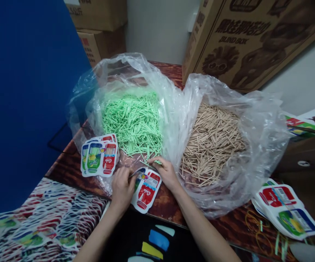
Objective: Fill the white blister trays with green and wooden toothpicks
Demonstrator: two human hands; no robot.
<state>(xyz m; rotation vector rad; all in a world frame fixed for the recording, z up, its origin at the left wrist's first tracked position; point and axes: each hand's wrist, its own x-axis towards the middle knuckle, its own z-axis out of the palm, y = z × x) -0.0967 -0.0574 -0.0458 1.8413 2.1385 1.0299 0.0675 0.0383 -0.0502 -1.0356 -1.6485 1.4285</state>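
Worktop: dark reddish wood (173,207); cardboard boxes (244,40) stand along the far edge; a blue panel (23,91) rises at the left edge
Bags: two clear plastic bags in the middle; the left bag (102,80) holds green sticks (132,120); the right bag (255,145) holds tan sticks (212,142)
Packet: printed packet (148,191) lies at the near edge, just below the green sticks
Left hand (121,187): fingers closed on the packet's upper left edge
Right hand (165,171): fingers pinched together over a few green sticks at the packet's top
Spare packets: one stack (99,156) near the left edge; another stack (285,207) toward the right corner
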